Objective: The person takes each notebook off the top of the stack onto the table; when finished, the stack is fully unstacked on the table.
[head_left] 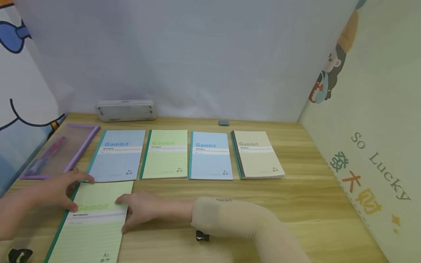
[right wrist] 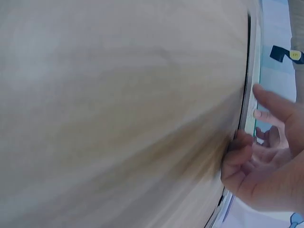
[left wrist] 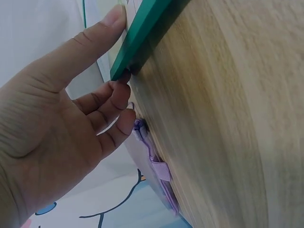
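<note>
A green Gambit notebook (head_left: 90,237) with a dark green spine lies at the near left of the table, its top edge against the row of notebooks behind. My left hand (head_left: 52,191) holds its spine side near the top corner. In the left wrist view the thumb is over the cover, and the curled fingers (left wrist: 114,102) are by the spine (left wrist: 140,35). From the other side, my right hand (head_left: 144,208) grips the right edge. In the right wrist view its fingers (right wrist: 237,161) curl at that edge while the thumb is raised above.
Behind stand in a row a blue notebook (head_left: 116,157), a green one (head_left: 166,157), another blue one (head_left: 210,157) and a cream one (head_left: 258,157). A purple-edged mesh pouch (head_left: 82,146) with pens lies left. At the back are a pencil case (head_left: 126,110) and a small grey block (head_left: 223,123).
</note>
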`<state>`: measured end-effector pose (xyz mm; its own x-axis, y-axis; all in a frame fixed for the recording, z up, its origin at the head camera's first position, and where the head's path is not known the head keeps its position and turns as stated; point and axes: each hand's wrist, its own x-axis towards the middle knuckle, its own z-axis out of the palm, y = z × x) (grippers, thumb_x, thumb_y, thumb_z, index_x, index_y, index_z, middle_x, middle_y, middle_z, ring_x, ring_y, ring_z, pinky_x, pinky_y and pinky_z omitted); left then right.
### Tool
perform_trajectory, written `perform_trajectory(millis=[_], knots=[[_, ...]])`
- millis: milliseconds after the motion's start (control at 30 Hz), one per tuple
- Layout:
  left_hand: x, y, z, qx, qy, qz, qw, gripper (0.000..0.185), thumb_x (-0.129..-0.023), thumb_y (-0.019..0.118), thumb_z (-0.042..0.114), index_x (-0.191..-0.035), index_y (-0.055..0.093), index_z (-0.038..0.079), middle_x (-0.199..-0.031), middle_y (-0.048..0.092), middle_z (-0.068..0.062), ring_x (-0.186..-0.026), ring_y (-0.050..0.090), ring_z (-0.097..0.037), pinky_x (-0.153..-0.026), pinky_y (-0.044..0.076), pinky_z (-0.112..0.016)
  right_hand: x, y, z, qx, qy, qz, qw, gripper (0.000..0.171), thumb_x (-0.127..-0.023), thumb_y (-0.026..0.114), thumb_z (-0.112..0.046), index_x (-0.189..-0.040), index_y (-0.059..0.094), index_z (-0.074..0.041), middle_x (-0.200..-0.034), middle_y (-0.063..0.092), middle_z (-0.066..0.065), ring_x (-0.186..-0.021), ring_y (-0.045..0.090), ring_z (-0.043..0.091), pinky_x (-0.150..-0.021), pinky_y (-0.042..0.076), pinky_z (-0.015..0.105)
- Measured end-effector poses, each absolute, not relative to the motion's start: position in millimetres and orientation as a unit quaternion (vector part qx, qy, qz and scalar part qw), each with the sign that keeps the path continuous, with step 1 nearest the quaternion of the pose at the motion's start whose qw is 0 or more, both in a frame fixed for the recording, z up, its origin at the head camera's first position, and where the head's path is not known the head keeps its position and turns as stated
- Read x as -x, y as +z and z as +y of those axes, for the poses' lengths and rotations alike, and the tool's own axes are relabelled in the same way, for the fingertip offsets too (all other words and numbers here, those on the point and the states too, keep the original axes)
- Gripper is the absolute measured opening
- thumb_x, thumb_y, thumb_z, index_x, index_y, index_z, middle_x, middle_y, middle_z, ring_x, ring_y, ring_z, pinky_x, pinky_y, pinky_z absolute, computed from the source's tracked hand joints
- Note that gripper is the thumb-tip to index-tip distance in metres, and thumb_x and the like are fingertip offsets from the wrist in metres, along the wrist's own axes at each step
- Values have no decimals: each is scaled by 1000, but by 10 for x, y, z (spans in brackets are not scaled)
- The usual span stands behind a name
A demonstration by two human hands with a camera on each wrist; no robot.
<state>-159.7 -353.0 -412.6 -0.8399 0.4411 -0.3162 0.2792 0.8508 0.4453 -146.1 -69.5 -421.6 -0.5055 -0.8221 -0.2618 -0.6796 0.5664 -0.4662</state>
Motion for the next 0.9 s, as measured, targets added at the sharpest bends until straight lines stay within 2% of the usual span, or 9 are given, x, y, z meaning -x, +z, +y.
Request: perform_trajectory(millis=[200,333,500,567,733,900], knots=[[1576,-4122,-3540,-179,194,946,187,80,-57,86,42,-124,54,11,-108,49,-14,-87,49,-23,-70,46,-38,1556,-4156,-610,458,-182,818,296,74,-79,76,-34,-142,42,-17,-83,54,-9,-72,48,-2,-63,39,8],[1565,-4056,-3511,-181,199,953,139,74,-61,86,38,-123,55,11,-114,52,-16,-83,49,-19,-63,45,-30,1569,-4096,-510,461,-210,800,323,71,-80,76,-31,-141,43,-18,-89,53,-9,-79,47,-2,-70,39,7],[1598,-3896,-3436,-205,176,960,71,67,-65,85,31,-122,56,11,-108,57,-11,-76,46,-12,-58,41,-24,1587,-3963,-324,439,-293,765,369,67,-81,76,-22,-140,45,-16,-100,54,-6,-81,52,0,-73,44,10],[1618,-3829,-3389,-212,168,961,54,66,-66,85,30,-123,56,11,-107,58,-11,-75,46,-12,-58,41,-24,1606,-3887,-240,446,-308,755,368,65,-82,75,-21,-139,46,-14,-103,54,-3,-77,53,2,-71,46,12],[1683,-3670,-3212,-220,172,959,34,67,-69,84,23,-127,53,9,-107,58,-9,-80,48,-16,-57,42,-25,1671,-3720,-4,475,-292,771,308,63,-81,75,-26,-137,47,-16,-103,54,1,-68,49,2,-66,45,12],[1749,-3503,-2977,-232,163,959,12,68,-71,83,25,-129,52,8,-110,59,-8,-88,52,-19,-66,47,-33,1750,-3545,263,483,-305,777,263,63,-81,75,-27,-137,48,-18,-103,53,0,-67,50,4,-63,44,15]])
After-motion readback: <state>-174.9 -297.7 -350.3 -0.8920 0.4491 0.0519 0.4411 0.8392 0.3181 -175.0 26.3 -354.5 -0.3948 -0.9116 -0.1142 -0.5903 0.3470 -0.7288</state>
